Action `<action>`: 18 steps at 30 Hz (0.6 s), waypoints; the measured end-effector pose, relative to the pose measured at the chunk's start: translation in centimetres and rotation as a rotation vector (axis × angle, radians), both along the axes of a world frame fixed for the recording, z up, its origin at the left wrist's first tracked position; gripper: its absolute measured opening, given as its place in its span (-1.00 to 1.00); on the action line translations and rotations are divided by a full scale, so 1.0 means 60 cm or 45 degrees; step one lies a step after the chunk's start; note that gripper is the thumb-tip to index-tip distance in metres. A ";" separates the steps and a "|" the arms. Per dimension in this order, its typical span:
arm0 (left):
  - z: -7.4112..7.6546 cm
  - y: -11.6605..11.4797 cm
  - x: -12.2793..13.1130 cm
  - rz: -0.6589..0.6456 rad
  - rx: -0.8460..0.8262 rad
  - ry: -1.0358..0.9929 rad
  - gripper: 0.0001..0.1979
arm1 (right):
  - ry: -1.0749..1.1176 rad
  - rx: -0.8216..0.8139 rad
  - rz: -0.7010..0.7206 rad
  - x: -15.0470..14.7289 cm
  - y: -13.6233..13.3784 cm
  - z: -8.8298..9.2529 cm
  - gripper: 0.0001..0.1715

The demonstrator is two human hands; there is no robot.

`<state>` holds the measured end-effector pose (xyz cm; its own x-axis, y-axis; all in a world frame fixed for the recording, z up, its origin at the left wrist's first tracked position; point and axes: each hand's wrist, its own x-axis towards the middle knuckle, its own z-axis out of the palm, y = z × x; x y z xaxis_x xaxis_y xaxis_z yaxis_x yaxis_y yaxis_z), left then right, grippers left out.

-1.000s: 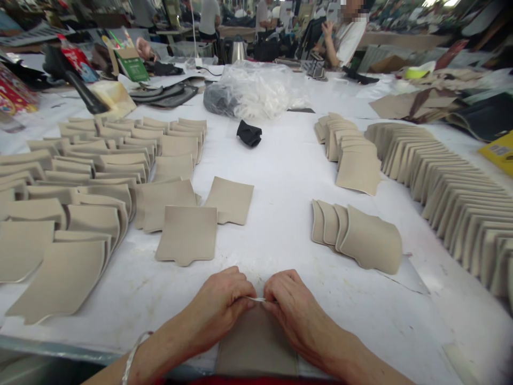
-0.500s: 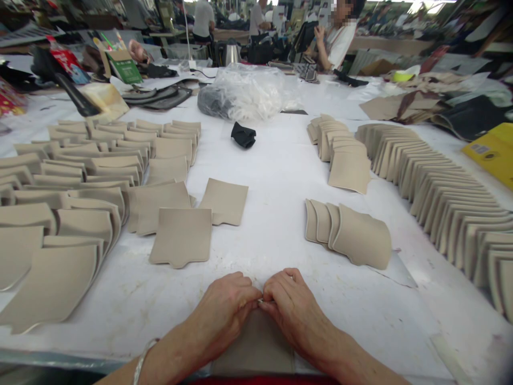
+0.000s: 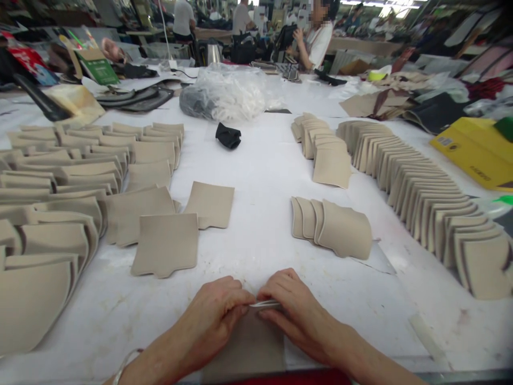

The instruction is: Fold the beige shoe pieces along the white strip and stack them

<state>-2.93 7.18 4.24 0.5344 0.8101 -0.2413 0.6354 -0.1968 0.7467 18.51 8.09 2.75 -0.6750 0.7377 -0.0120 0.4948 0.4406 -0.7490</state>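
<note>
A beige panel [image 3: 256,347] lies at the table's front edge, its far edge raised and showing a white rim. My left hand [image 3: 222,307] pinches that edge from the left, fingers curled. On the right, my right hand [image 3: 290,305] holds the same edge between thumb and fingers, a short gap from the left hand. Past my hands lie two loose beige panels, a nearer one [image 3: 168,243] and a farther one [image 3: 211,204]. A small fan of beige panels [image 3: 348,230] rests to the right.
Rows of beige panels [image 3: 72,235] cover the left side; a long curved row [image 3: 425,198] runs down the right. Farther back are a black cloth piece [image 3: 228,136], a clear plastic bag [image 3: 236,93] and a yellow box [image 3: 476,152]. A person [image 3: 315,40] is beyond the table.
My hands have moved slightly apart along the panel's edge, so more of its white rim shows. The whole view has shifted, with the table items now farther left.
</note>
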 end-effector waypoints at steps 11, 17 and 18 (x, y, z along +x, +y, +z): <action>0.005 -0.001 0.001 0.019 0.004 0.028 -0.75 | 0.031 -0.064 -0.068 0.008 0.005 -0.008 -0.86; 0.004 -0.002 -0.002 0.018 0.007 0.033 -0.75 | -0.003 -0.173 -0.125 0.020 0.004 -0.001 -0.87; 0.004 -0.002 -0.002 0.018 0.004 0.038 -0.75 | -0.009 -0.191 -0.140 0.022 0.004 -0.001 -0.86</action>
